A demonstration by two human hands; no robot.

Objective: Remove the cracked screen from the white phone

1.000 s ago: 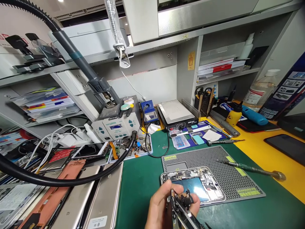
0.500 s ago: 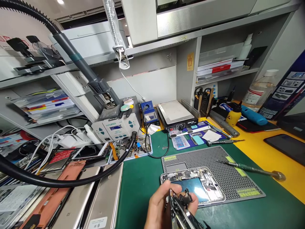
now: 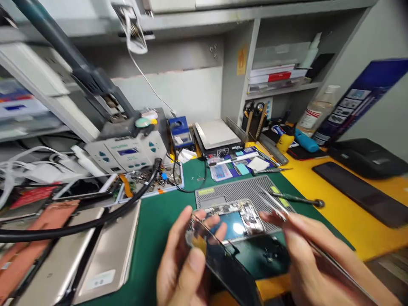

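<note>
My left hand (image 3: 181, 263) grips a dark phone screen (image 3: 223, 263) by its upper end, tilted, with a small yellowish flex patch near the thumb. My right hand (image 3: 315, 259) holds metal tweezers (image 3: 331, 257), their tips pointing up and left over the mat. Behind the screen, an opened phone (image 3: 251, 214) lies with its circuit boards and blue-grey battery area exposed. Between my hands is a dark, glossy flat area (image 3: 255, 255) with small black bits (image 3: 270, 255) on it; blur hides what they are.
A grey perforated mat (image 3: 229, 187) sits on the green work surface (image 3: 153, 238). Another tool (image 3: 299, 198) lies on its right side. Hot-air station (image 3: 127, 148), parts tray (image 3: 178, 178) and heating plate (image 3: 216, 136) stand behind; several phones (image 3: 108, 246) lie left, under a black hose (image 3: 79, 229).
My right hand has come into clear view with tweezers. The screen in my left hand is turned to show its flat face. The camera view has shifted down and right.
</note>
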